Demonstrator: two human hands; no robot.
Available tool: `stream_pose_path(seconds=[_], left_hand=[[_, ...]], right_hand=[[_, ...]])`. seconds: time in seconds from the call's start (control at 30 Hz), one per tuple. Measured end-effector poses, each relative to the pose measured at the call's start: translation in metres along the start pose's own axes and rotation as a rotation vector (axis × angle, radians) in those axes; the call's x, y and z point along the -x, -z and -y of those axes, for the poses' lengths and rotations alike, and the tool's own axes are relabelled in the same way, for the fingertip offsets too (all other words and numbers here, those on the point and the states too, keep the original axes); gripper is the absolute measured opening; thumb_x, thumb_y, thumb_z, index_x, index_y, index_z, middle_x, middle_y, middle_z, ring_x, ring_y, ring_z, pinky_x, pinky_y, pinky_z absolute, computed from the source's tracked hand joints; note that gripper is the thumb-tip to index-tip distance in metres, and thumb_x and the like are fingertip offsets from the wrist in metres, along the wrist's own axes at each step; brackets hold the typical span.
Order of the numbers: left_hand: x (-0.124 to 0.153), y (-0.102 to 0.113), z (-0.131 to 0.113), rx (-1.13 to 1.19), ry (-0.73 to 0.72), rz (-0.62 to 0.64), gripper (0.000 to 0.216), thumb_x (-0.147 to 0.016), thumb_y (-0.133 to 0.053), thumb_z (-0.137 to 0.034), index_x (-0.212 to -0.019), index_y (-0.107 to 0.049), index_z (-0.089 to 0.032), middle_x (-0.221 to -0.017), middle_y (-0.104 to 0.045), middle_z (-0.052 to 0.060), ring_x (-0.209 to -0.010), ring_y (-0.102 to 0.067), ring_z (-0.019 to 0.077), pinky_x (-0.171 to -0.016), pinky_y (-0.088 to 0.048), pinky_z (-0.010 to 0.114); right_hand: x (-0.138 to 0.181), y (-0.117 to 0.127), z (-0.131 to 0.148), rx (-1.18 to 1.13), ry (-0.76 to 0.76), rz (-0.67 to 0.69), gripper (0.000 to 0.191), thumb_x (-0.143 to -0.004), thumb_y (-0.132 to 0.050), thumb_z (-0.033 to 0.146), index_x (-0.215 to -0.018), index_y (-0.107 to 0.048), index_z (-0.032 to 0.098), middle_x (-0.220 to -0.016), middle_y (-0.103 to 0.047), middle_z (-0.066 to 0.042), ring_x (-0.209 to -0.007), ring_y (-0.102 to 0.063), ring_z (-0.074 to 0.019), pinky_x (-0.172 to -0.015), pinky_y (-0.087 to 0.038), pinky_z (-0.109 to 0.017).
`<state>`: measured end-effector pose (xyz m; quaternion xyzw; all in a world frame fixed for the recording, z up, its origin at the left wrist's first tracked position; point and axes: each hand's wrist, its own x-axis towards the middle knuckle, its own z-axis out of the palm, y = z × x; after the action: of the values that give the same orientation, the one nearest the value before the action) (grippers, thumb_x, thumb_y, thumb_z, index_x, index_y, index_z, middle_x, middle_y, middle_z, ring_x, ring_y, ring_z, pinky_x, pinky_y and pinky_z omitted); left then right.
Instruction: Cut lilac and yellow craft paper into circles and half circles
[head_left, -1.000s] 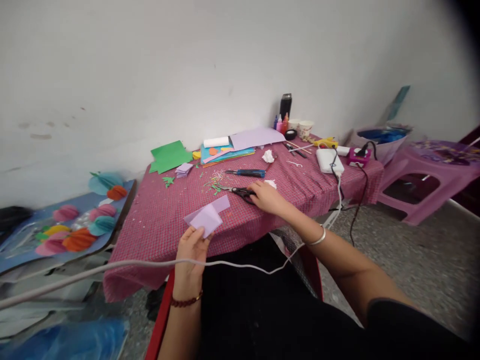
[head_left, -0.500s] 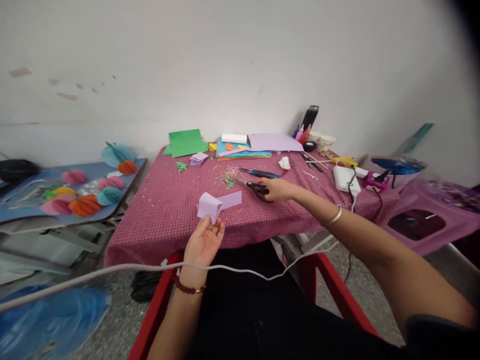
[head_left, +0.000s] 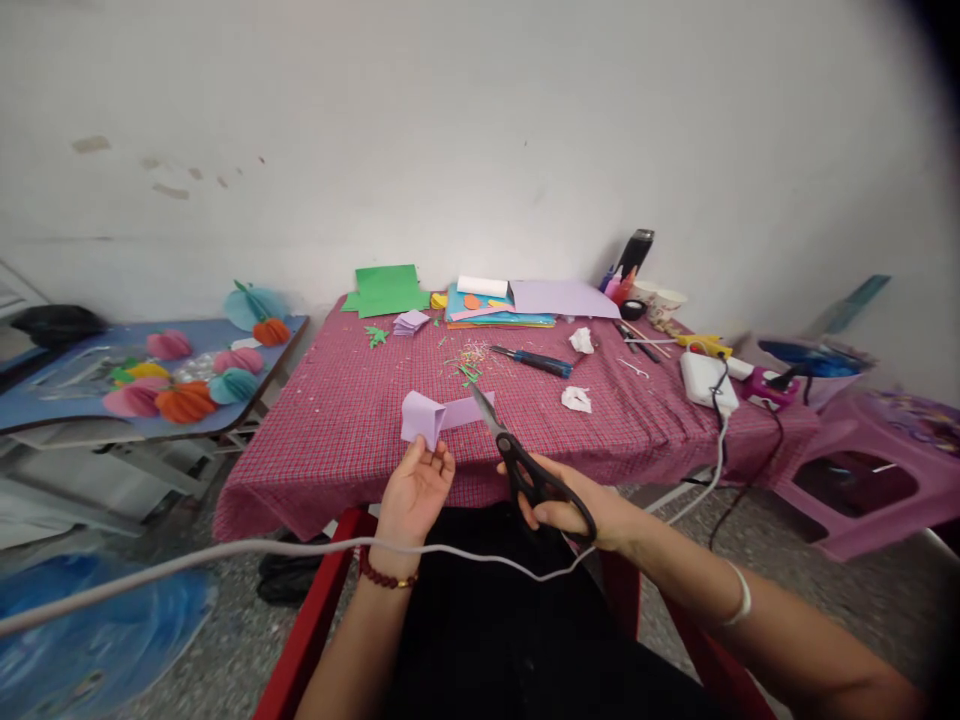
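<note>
My left hand is closed at the fingertips on a folded piece of purple paper, held above the front of the table. Behind it, a flat purple paper strip reaches to the right; whether it joins the folded piece I cannot tell. My right hand grips a pair of black-handled scissors by the handles. Their blades look closed and point up and left, the tip over the strip's right end in view. A blue utility knife lies beyond the scissors.
Green and coloured paper scraps, crumpled white tissues and a stack of purple pieces lie on the checked cloth. A white power adapter sits at right. A cable crosses before my lap.
My right hand has lifted the scissors off the table and drawn them back toward me, near the purple paper. A second crumpled tissue now shows. The left hand keeps its hold.
</note>
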<state>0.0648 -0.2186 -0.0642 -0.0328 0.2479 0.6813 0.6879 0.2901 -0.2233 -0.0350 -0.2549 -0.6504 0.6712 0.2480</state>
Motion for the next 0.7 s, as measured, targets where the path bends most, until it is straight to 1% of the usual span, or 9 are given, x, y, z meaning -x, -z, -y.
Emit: stream_pose_path(seconds=[0.03, 0.1, 0.17, 0.23, 0.3, 0.43, 0.5, 0.6, 0.7], left_hand=[[-0.001, 0.001, -0.001, -0.005, 0.0, 0.001, 0.021, -0.093, -0.046, -0.013, -0.081, -0.063, -0.015, -0.071, -0.065, 0.002, -0.069, -0.064, 0.0114, -0.065, -0.053, 0.025], [-0.002, 0.003, -0.002, -0.014, -0.002, 0.004, 0.022, -0.093, -0.045, -0.013, -0.081, -0.063, -0.015, -0.071, -0.065, 0.002, -0.068, -0.064, 0.0113, -0.064, -0.054, 0.024], [-0.003, 0.004, -0.003, -0.016, -0.002, -0.002, 0.023, -0.093, -0.044, -0.013, -0.081, -0.064, -0.015, -0.071, -0.066, 0.002, -0.068, -0.065, 0.0116, -0.064, -0.054, 0.025], [-0.003, 0.004, -0.004, -0.011, -0.001, -0.013, 0.024, -0.094, -0.043, -0.012, -0.082, -0.064, -0.015, -0.071, -0.067, 0.002, -0.068, -0.065, 0.0121, -0.064, -0.054, 0.025], [-0.002, 0.004, -0.003, -0.014, 0.004, -0.012, 0.025, -0.094, -0.042, -0.012, -0.085, -0.064, -0.015, -0.072, -0.068, 0.003, -0.068, -0.066, 0.0125, -0.063, -0.054, 0.025], [-0.001, 0.002, -0.001, -0.046, 0.019, -0.009, 0.026, -0.095, -0.04, -0.013, -0.085, -0.064, -0.015, -0.073, -0.069, 0.004, -0.068, -0.066, 0.0129, -0.063, -0.055, 0.026], [-0.002, 0.003, 0.0, -0.075, 0.012, -0.006, 0.026, -0.094, -0.04, -0.012, -0.082, -0.063, -0.015, -0.072, -0.068, 0.003, -0.067, -0.066, 0.0129, -0.063, -0.055, 0.026], [-0.003, 0.007, 0.002, -0.162, -0.005, 0.007, 0.02, -0.09, -0.047, -0.008, -0.079, -0.063, -0.015, -0.073, -0.069, 0.003, -0.067, -0.066, 0.0129, -0.063, -0.055, 0.026], [-0.004, 0.01, 0.003, -0.271, -0.03, 0.061, 0.013, -0.082, -0.057, -0.005, -0.08, -0.064, -0.016, -0.076, -0.07, 0.002, -0.068, -0.067, 0.013, -0.065, -0.055, 0.027]], right_hand=[[-0.001, 0.0, -0.004, -0.026, 0.02, 0.029, 0.057, -0.079, -0.068, 0.038, -0.126, -0.043, 0.018, -0.083, -0.061, -0.003, -0.076, -0.057, -0.0145, -0.07, -0.043, -0.028], [-0.001, 0.0, -0.012, -0.135, 0.049, 0.122, 0.07, -0.078, -0.069, 0.038, -0.136, -0.035, 0.021, -0.104, -0.062, -0.008, -0.099, -0.058, -0.0194, -0.086, -0.042, -0.034], [0.001, -0.001, -0.021, -0.275, 0.049, 0.21, 0.079, -0.074, -0.072, 0.037, -0.14, -0.031, 0.022, -0.111, -0.059, -0.009, -0.107, -0.054, -0.0209, -0.091, -0.038, -0.036], [0.002, -0.005, -0.029, -0.401, 0.015, 0.237, 0.079, -0.071, -0.075, 0.032, -0.139, -0.037, 0.02, -0.103, -0.06, -0.007, -0.1, -0.055, -0.0183, -0.086, -0.038, -0.031], [0.002, -0.009, -0.035, -0.514, -0.018, 0.204, 0.07, -0.068, -0.075, 0.026, -0.132, -0.047, 0.017, -0.094, -0.06, -0.004, -0.09, -0.055, -0.015, -0.08, -0.037, -0.027], [-0.001, -0.013, -0.037, -0.622, -0.031, 0.17, 0.057, -0.066, -0.072, 0.023, -0.12, -0.057, 0.015, -0.086, -0.062, -0.004, -0.082, -0.055, -0.0138, -0.079, -0.037, -0.026], [-0.002, -0.013, -0.034, -0.593, -0.031, 0.162, 0.053, -0.066, -0.072, 0.027, -0.116, -0.058, 0.015, -0.083, -0.062, -0.003, -0.08, -0.054, -0.0144, -0.077, -0.038, -0.026], [-0.003, -0.011, -0.031, -0.541, -0.01, 0.166, 0.056, -0.07, -0.07, 0.042, -0.116, -0.057, 0.013, -0.082, -0.061, -0.004, -0.076, -0.053, -0.0141, -0.068, -0.038, -0.025], [-0.003, -0.012, -0.033, -0.611, 0.021, 0.206, 0.062, -0.072, -0.069, 0.054, -0.116, -0.055, 0.012, -0.086, -0.06, -0.005, -0.078, -0.056, -0.0135, -0.068, -0.039, -0.024]])
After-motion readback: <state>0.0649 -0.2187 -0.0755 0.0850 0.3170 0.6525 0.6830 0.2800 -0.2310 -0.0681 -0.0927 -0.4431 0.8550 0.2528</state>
